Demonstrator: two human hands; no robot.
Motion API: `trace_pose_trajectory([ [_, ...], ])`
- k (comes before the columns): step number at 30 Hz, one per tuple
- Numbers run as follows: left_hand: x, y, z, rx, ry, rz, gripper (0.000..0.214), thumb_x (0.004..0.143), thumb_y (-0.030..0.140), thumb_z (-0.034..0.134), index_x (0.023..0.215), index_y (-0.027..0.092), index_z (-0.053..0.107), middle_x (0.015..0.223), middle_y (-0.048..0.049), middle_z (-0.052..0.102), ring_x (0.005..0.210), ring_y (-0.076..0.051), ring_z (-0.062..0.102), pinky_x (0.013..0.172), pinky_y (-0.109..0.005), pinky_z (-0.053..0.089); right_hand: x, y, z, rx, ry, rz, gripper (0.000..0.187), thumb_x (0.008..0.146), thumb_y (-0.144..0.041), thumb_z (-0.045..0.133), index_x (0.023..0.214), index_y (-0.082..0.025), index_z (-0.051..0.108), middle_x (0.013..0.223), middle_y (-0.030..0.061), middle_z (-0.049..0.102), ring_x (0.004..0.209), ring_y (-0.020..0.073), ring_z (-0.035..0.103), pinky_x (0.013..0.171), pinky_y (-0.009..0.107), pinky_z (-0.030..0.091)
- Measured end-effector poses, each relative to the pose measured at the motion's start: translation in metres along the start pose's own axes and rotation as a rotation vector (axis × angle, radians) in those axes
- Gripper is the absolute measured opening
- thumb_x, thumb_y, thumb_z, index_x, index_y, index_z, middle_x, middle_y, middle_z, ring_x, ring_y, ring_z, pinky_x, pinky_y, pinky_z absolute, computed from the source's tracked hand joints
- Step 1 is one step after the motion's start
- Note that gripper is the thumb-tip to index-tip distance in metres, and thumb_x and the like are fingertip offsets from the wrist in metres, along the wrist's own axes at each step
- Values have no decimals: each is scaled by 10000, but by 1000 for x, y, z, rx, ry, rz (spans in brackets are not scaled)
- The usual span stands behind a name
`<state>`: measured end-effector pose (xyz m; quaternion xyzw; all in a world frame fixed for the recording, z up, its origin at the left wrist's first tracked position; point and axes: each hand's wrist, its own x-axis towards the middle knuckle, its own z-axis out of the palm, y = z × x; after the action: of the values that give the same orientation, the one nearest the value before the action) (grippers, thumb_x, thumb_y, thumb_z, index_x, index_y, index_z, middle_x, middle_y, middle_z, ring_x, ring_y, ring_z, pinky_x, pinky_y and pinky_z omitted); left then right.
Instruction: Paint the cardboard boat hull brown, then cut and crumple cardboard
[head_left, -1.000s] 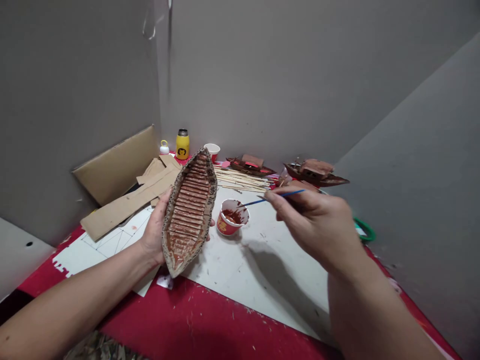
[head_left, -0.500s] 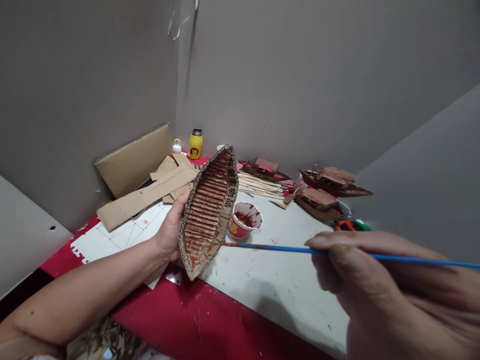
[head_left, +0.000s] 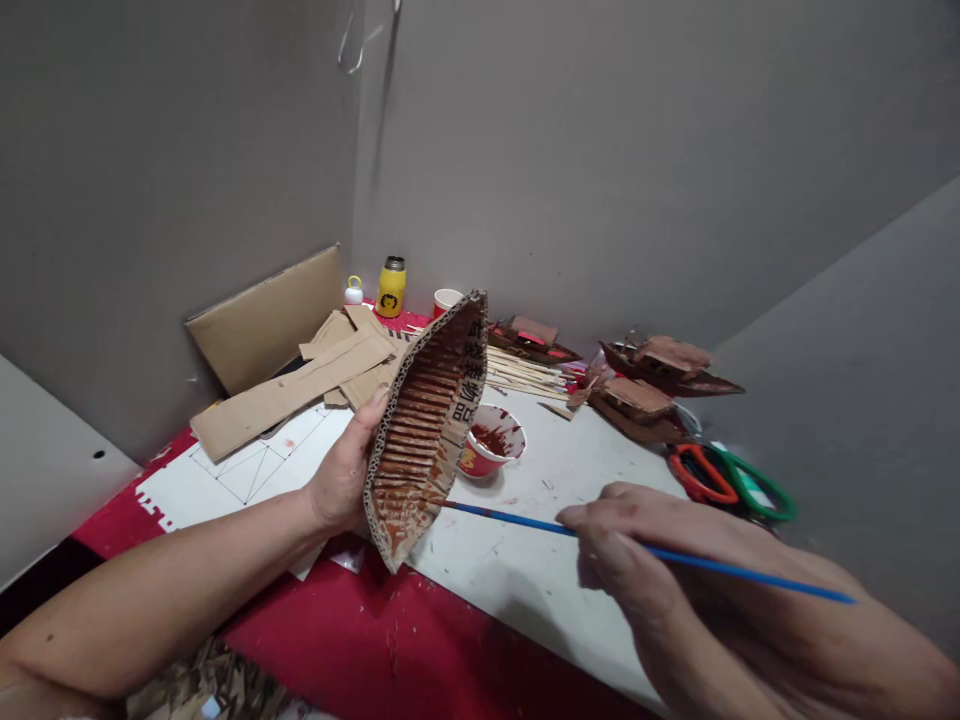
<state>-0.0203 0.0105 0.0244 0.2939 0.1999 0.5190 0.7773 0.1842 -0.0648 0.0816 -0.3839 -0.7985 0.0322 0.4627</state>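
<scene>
Between hands point(head_left: 349, 475) point(head_left: 682, 605): cardboard boat point(head_left: 418, 415), gripped by left.

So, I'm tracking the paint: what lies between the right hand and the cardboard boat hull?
In the head view, the blue paintbrush spans the stretch from the right hand to the cardboard boat hull, above the white sheet.

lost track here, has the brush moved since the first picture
Yes: against the paint cup, the brush tip has gone left and lower in view, to the boat.
</scene>
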Motion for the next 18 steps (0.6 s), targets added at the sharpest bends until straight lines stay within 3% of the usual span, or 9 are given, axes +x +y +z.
trace_pose_trajectory([
  [4, 1, -3, 4, -56, 7, 92, 259, 827, 445, 711, 885, 193, 718, 805, 5, 782, 802, -212, 751, 812, -321, 581, 0, -6, 9, -30, 18, -33, 152, 943, -112, 579, 922, -254, 629, 651, 0, 676, 536, 169, 641, 537, 303, 508],
  [8, 1, -5, 5, -40, 10, 104, 244, 766, 425, 773, 801, 192, 710, 840, -10, 787, 979, -259, 736, 946, -364, 549, 3, 2, 10, -93, -7, -125, 154, 917, -84, 602, 935, -236, 627, 654, -5, 671, 518, 148, 607, 515, 289, 474],
  [13, 0, -6, 3, 15, 28, 100, 240, 805, 419, 729, 820, 179, 726, 858, -37, 789, 1005, -266, 722, 953, -374, 536, 4, 14, 2, -190, -8, -189, 138, 914, -139, 619, 987, -251, 651, 598, -9, 644, 470, 158, 575, 450, 295, 432],
  [18, 0, -8, 1, 59, 35, 152, 200, 850, 376, 697, 856, 180, 736, 877, -22, 785, 1001, -243, 714, 946, -338, 521, 7, 6, 6, -227, -29, -221, 111, 932, -112, 570, 909, -208, 619, 562, -19, 598, 443, 122, 527, 452, 261, 406],
])
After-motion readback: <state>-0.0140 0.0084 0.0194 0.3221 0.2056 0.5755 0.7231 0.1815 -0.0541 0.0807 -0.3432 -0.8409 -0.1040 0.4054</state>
